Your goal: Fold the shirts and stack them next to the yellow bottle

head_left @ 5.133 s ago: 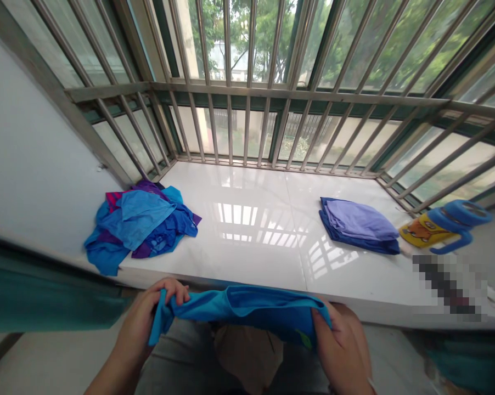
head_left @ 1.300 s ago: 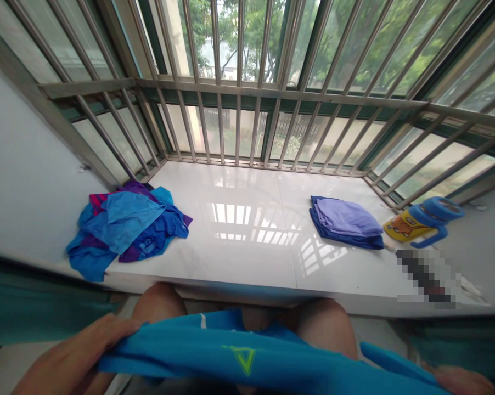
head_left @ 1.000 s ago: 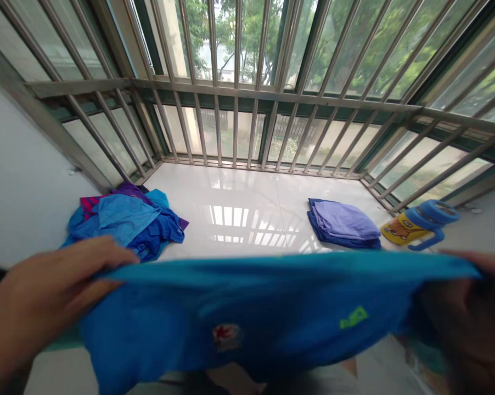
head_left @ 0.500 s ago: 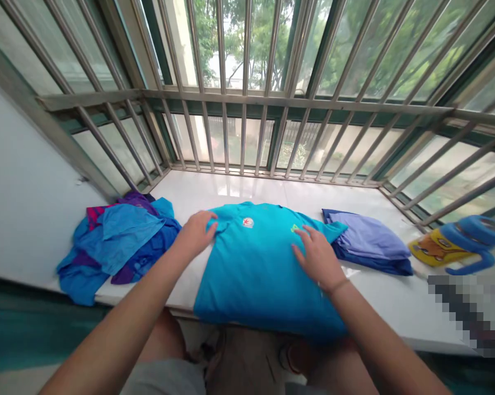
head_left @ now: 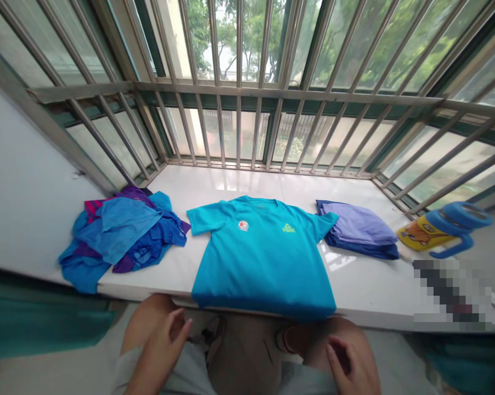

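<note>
A turquoise T-shirt point(head_left: 264, 258) lies spread face up on the white sill, with a round badge and a yellow-green logo on its chest. Its hem hangs over the front edge, and its right-side sleeve touches a folded stack. Above my left knee is my left hand point(head_left: 163, 345), loosely curled with thumb and fingers apart and nothing in it. Over the other knee, my right hand point(head_left: 348, 365) is likewise half curled and holds nothing; the frame's bottom edge cuts it off. Both hands are apart from the shirt, on the near side of its hem.
Left on the sill point(head_left: 231, 184) sits a crumpled heap of blue and purple clothes point(head_left: 128, 236). To the right are folded lilac and navy clothes point(head_left: 358, 227), a yellow and blue bottle point(head_left: 440, 230) and a pixelated dark object point(head_left: 449, 293). Metal window bars point(head_left: 247, 131) enclose the back.
Both hands have let go of the shirt and drawn back toward my knees. The shirt now lies flatter, its left-side sleeve stretched outward. The view has shifted slightly.
</note>
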The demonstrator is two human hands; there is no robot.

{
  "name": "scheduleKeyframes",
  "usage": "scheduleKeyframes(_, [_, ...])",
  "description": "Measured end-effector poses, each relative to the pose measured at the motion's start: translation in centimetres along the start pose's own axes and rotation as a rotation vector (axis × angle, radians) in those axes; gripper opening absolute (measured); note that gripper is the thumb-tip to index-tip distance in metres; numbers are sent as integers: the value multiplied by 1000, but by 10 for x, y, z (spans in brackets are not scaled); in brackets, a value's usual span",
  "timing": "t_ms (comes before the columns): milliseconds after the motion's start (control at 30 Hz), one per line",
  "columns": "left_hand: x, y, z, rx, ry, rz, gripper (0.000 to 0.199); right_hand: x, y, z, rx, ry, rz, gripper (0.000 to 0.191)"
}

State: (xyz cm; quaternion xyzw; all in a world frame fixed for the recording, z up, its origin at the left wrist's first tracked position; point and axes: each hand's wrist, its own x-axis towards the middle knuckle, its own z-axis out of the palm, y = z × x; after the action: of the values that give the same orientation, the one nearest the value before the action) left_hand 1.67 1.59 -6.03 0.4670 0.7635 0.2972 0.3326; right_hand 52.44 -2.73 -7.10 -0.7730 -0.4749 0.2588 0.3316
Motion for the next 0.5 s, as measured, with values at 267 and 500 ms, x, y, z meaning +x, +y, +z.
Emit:
scheduleKeyframes(267, [32, 31, 44, -313, -139, -97, 78, 59, -48, 29, 123, -197, 169, 51])
scheduleKeyframes(500, [6, 29, 27, -176, -332, 5, 77, 34, -53, 27, 168, -392, 166, 45])
